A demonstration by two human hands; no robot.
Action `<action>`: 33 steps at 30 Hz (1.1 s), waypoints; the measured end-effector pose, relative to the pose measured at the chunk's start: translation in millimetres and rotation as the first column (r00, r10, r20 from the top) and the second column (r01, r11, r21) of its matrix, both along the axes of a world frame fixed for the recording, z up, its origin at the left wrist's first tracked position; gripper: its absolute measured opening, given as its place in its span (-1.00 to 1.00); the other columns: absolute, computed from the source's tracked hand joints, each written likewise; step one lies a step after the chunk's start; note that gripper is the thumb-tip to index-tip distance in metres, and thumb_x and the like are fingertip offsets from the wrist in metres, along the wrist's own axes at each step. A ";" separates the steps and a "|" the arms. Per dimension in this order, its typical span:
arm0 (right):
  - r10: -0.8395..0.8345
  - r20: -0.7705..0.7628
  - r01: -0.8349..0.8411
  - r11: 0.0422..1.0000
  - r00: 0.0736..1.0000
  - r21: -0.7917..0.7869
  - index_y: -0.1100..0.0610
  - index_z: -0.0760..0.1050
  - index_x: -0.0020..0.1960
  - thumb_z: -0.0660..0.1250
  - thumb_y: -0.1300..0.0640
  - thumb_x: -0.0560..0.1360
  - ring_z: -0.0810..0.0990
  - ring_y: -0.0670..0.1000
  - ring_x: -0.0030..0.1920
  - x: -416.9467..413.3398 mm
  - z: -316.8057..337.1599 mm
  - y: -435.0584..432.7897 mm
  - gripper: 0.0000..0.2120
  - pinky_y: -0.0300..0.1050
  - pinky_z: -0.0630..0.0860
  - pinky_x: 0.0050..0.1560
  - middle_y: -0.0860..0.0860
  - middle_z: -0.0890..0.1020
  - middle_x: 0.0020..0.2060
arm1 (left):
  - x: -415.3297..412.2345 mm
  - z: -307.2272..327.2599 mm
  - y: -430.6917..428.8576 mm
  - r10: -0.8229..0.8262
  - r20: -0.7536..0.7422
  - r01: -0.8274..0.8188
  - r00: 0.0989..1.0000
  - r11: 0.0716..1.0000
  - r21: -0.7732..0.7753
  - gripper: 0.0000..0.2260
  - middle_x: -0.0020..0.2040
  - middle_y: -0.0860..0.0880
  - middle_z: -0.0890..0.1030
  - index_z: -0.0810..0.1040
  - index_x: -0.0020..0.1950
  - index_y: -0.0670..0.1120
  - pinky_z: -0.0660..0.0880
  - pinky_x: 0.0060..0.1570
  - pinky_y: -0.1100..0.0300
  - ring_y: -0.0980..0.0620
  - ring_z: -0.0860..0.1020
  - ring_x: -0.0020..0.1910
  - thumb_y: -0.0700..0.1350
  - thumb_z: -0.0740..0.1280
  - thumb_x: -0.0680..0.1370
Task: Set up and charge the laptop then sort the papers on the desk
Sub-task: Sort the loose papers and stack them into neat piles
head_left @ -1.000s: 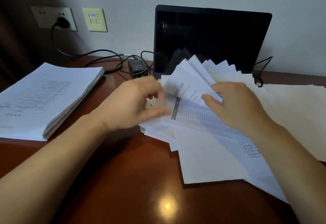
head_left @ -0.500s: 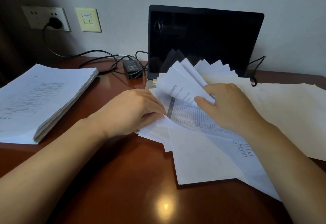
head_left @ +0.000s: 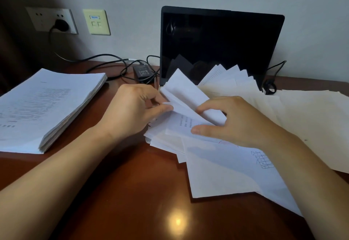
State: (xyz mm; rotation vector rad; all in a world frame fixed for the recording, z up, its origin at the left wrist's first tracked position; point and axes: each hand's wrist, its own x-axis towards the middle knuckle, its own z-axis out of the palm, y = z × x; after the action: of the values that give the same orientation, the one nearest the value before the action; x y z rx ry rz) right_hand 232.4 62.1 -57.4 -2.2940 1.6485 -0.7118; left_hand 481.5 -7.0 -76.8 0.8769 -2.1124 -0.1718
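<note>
Another page flipped, text page (head_left: pixel 186 123) now showing; left hand (head_left: pixel 132 111) and right hand (head_left: pixel 239 124) both pinch the lifted sheet (head_left: pixel 184 94) near the desk's (head_left: pixel 132 192) back edge, sorting far from finished.

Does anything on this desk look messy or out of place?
Yes. The loose papers lie fanned out crookedly, piled against the open laptop and hiding its base, while the stack on the left is tidy. The left hand and right hand pinch bent-up sheets from that heap. Nothing looks torn or spilled.
</note>
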 end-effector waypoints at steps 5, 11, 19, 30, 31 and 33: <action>-0.090 -0.150 0.072 0.990 0.984 -0.124 0.08 0.36 -0.36 0.33 -0.07 0.54 0.35 -0.01 -0.39 -9.6 -7.2 -10.6 -0.62 -0.07 0.24 -0.39 0.00 0.35 -0.46 | -1.6 2.3 3.0 -0.012 -0.046 0.012 0.999 1.000 -0.011 -0.77 -0.23 0.15 0.58 0.57 -0.06 -0.05 0.36 -0.25 0.44 0.17 0.52 -0.29 0.02 0.55 0.47; -0.313 -0.082 0.282 0.922 0.946 -0.265 0.21 0.27 -0.34 0.37 -0.06 0.53 0.21 0.07 -0.42 -15.8 -2.2 -13.2 -0.54 -0.08 0.15 -0.43 0.02 0.24 -0.49 | -1.7 2.0 5.4 -0.236 0.424 0.218 0.875 0.972 0.091 -0.65 0.01 0.12 0.67 0.69 0.07 0.02 0.52 0.06 0.22 0.15 0.61 -0.01 0.25 0.41 0.49; -0.187 -0.022 0.177 0.955 0.982 -0.239 0.19 0.35 -0.34 0.42 -0.12 0.48 0.28 0.04 -0.44 -14.1 -1.0 -11.7 -0.54 -0.05 0.24 -0.42 0.03 0.34 -0.47 | -5.7 -6.9 -1.4 -0.198 0.485 0.228 0.852 0.974 -0.002 -0.80 0.01 0.10 0.71 0.71 0.04 0.02 0.60 -0.05 0.08 0.06 0.66 -0.02 -0.03 0.29 0.58; 0.017 -0.053 -0.018 1.000 0.998 -0.025 -0.20 0.56 0.08 0.49 -0.21 0.38 0.52 -0.23 -0.20 -0.5 -1.0 -2.0 -0.70 -0.25 0.39 -0.24 -0.32 0.56 -0.23 | 6.4 3.0 -5.6 0.094 0.080 -0.081 0.992 0.984 -0.159 -0.92 -0.19 0.12 0.71 0.75 -0.11 -0.02 0.56 -0.25 0.22 0.20 0.58 -0.29 -0.02 0.54 0.49; 0.013 -0.070 -0.017 0.999 0.997 -0.045 -0.24 0.51 0.22 0.47 -0.11 0.44 0.49 -0.25 -0.26 -0.1 -2.5 -3.5 -0.63 -0.27 0.34 -0.27 -0.32 0.53 -0.28 | 6.5 3.1 -5.6 0.118 0.019 -0.114 0.993 0.983 -0.147 -0.91 -0.19 0.11 0.71 0.75 -0.10 -0.02 0.55 -0.25 0.23 0.20 0.58 -0.29 -0.02 0.54 0.49; -0.019 -0.079 0.012 0.995 0.997 -0.095 -0.34 0.22 0.47 0.37 0.06 0.55 0.39 -0.09 -0.43 -1.7 -5.1 -6.7 -0.39 -0.22 0.32 -0.38 -0.15 0.47 -0.42 | 6.0 3.7 -4.9 0.134 -0.110 -0.147 0.985 0.982 -0.116 -0.90 -0.16 0.08 0.70 0.73 -0.07 -0.03 0.53 -0.21 0.30 0.17 0.60 -0.24 -0.02 0.54 0.50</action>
State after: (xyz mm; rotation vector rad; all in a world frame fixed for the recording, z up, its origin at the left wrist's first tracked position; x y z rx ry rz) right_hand 230.6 55.4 -62.5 -2.4064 1.7034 -0.7253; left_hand 487.6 -11.9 -73.1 0.9202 -1.9369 -0.0105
